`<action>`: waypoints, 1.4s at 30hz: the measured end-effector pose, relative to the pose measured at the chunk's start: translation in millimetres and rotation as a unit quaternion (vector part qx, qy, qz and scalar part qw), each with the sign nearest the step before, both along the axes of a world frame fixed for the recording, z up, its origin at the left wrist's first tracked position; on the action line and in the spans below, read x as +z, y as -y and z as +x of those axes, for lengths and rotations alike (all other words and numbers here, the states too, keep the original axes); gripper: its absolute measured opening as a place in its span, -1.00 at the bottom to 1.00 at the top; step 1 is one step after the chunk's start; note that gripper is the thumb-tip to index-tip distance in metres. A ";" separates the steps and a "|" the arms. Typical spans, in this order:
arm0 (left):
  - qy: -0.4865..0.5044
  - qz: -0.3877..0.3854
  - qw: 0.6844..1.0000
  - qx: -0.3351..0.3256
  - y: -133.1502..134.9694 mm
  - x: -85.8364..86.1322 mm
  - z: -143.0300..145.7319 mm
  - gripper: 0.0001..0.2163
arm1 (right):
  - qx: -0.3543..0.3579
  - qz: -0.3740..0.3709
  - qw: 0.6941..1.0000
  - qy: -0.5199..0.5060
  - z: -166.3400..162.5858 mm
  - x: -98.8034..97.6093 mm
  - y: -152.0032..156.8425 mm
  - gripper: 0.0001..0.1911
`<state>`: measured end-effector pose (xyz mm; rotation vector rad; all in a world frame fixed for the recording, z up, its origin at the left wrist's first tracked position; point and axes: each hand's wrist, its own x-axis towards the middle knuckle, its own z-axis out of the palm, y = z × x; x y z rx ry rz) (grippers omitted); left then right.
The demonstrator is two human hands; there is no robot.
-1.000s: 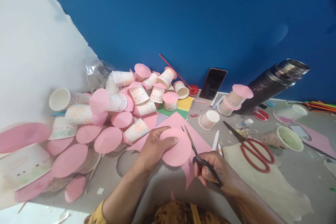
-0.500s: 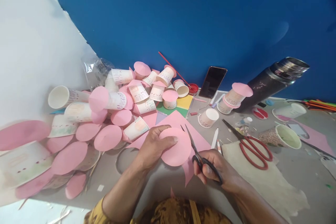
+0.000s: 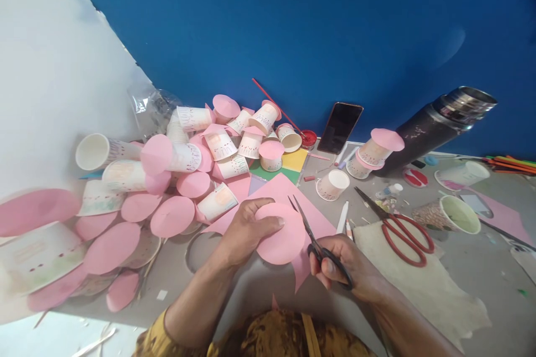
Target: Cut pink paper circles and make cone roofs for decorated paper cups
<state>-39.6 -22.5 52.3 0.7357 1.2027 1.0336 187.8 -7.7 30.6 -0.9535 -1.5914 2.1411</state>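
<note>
Between the thumb and fingers of my left hand (image 3: 247, 232) is a round pink paper disc (image 3: 282, 242), held flat toward me. My right hand (image 3: 341, 262) grips black-handled scissors (image 3: 315, 241), thumb and fingers in the loops. Their blades are slightly apart and point up and left, close to the disc's right edge; whether they touch it I cannot tell. Beneath the disc lies a larger pink paper sheet (image 3: 307, 206) with a cut, pointed piece hanging toward me.
Decorated paper cups with pink paper tops (image 3: 218, 142) are heaped at the left. Red-handled scissors (image 3: 408, 241) rest on a pale cloth (image 3: 435, 290) at the right. A phone (image 3: 340, 127) and a black flask (image 3: 435, 128) stand near the blue wall.
Both hands, the disc and the scissors hold nearly the same position. The view has shifted very slightly.
</note>
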 end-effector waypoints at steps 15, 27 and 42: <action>-0.002 -0.002 1.000 0.003 0.7 0.5 0.2 -0.76 | 0.001 0.013 1.000 0.023 1.4 -2.6 0.5 -0.27; 0.004 0.000 1.000 0.025 2.1 -2.7 -3.6 -0.73 | -0.005 0.003 1.000 0.003 2.0 -6.3 1.1 -0.29; -0.015 0.031 0.999 0.041 0.9 0.5 2.6 -0.77 | -0.014 0.007 1.000 -0.017 1.6 -1.2 2.6 -0.26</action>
